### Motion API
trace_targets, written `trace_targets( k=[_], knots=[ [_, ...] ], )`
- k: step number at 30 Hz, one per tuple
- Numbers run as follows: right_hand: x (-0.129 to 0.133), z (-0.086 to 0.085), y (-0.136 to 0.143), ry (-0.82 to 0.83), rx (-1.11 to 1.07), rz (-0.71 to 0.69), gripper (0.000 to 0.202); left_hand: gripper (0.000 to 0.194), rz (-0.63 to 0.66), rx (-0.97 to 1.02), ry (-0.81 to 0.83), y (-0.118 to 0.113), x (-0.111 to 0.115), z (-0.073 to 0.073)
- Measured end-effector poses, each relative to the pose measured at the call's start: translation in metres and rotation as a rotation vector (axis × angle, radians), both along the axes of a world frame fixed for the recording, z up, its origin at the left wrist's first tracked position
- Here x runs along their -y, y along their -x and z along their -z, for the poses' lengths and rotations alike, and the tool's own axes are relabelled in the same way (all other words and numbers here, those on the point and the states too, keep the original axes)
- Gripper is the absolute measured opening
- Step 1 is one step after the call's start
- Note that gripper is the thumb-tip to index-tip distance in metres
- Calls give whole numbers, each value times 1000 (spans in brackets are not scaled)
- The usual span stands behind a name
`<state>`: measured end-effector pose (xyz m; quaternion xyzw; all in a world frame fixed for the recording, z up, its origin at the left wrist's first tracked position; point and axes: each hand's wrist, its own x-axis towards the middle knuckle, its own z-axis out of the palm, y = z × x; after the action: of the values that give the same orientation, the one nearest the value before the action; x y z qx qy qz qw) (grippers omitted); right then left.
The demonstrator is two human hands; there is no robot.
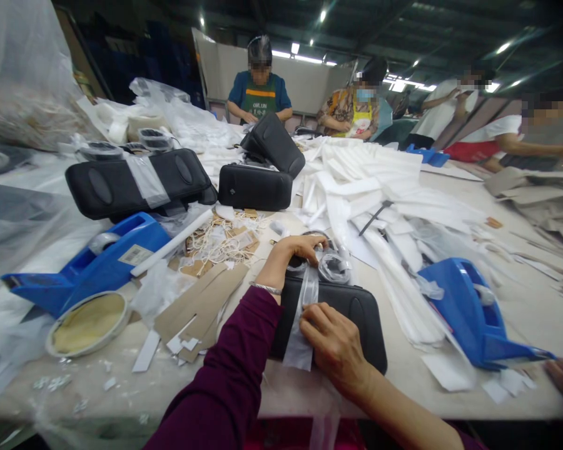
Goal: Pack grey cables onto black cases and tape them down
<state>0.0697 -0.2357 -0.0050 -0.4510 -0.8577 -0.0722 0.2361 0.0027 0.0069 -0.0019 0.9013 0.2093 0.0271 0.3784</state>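
Observation:
A black zip case (356, 322) lies on the table in front of me. Across its middle runs a translucent plastic strip (304, 312), its near end hanging over the case's front edge. My left hand (304, 249) is at the far edge of the case, fingers closed on the strip's far end. Beside those fingers a coiled cable in clear wrap (334, 267) rests against the case; another coil is partly covered by the hand. With curled fingers, my right hand (335, 344) pinches the strip on the case's top; its fingertips are partly hidden.
Blue tape dispensers stand left (122, 250) and right (466, 306). Beyond lie more black cases (256, 187), a pile of string tags (225, 244) and white foam sheets (356, 169). A round tape roll (89, 324) sits near left. Co-workers (263, 94) are across the table.

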Motion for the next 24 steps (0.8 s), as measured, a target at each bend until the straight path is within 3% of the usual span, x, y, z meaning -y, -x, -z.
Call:
trace_targets(
  k=[12, 18, 22, 24],
  knots=[
    [19, 4, -7, 9, -1, 45, 29, 51, -53, 101, 30, -9, -2, 12],
    [36, 15, -1, -32, 18, 85, 32, 39, -265, 216, 61, -9, 2, 17],
    [40, 27, 2, -61, 28, 103, 30, 23, -391, 346, -97, -8, 10, 3],
    [40, 30, 2, -80, 23, 102, 30, 28, -472, 427, -192, -5, 19, -12]
  ],
)
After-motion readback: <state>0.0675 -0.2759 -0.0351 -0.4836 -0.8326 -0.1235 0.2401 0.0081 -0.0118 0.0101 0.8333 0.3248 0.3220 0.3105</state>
